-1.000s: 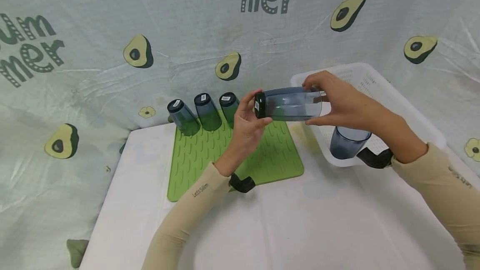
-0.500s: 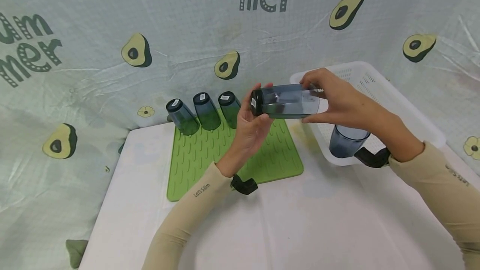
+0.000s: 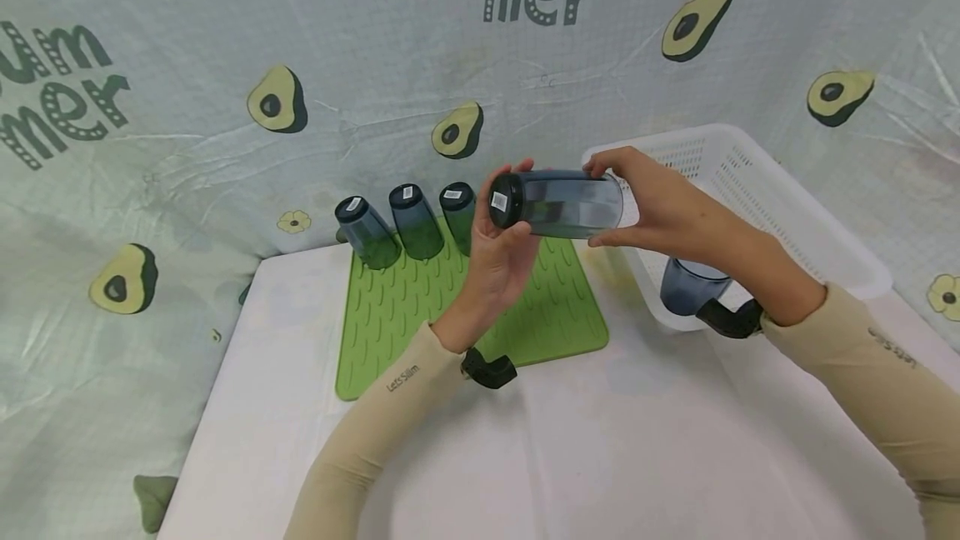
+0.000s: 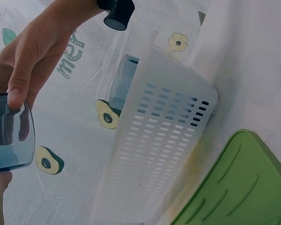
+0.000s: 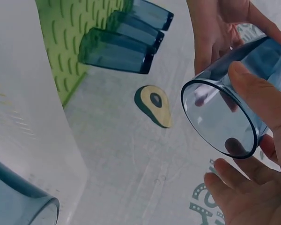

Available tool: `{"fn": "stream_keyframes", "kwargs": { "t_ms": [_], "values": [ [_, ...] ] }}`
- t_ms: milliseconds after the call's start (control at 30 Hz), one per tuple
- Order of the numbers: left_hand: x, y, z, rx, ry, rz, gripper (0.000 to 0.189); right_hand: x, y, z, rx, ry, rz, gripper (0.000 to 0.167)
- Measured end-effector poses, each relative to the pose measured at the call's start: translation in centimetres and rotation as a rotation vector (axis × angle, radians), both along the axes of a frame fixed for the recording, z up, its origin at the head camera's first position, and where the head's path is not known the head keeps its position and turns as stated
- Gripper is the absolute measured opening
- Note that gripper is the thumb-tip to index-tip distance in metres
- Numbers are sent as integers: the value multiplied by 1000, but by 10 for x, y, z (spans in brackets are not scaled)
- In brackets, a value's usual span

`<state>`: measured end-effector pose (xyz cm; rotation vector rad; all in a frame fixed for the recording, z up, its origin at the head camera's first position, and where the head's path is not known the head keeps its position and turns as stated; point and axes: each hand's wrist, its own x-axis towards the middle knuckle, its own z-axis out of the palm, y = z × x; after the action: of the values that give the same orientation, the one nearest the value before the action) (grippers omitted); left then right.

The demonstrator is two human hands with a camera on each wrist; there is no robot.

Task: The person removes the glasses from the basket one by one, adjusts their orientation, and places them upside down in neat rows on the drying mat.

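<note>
A blue-tinted drinking glass (image 3: 572,202) lies sideways in the air above the mat's right part, its dark base towards the left. My left hand (image 3: 501,261) grips the base end, thumb in front and fingers behind. At the rim end my right hand (image 3: 663,202) pinches the glass between thumb and fingers. The right wrist view looks at its open mouth (image 5: 220,119), with the right thumb (image 5: 257,93) on the outer wall. Three similar glasses, the middle one (image 3: 416,223) among them, stand upside down along the back of the green ribbed mat (image 3: 405,332).
A white perforated plastic basket (image 3: 832,232) stands right of the mat, and another blue glass (image 3: 686,288) sits in its near corner, mouth up. Behind the white-covered table (image 3: 600,457) hangs an avocado-print sheet (image 3: 360,40).
Both hands still hold the glass. It has shifted slightly left and its base has turned more towards the head camera. The right hand has moved left with it.
</note>
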<state>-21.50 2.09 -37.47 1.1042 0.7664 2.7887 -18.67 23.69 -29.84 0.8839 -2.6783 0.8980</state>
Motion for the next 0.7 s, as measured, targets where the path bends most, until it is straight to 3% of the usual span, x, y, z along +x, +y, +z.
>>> {"fn": "stream_keyframes", "kwargs": {
  "t_ms": [333,700],
  "values": [
    [-1,-5,2,-24,7,21,62,2,-3,1,51,30,-67,79],
    [-3,-13,6,-103,43,67,62,4,-7,2,60,-32,-91,75]
  ]
}}
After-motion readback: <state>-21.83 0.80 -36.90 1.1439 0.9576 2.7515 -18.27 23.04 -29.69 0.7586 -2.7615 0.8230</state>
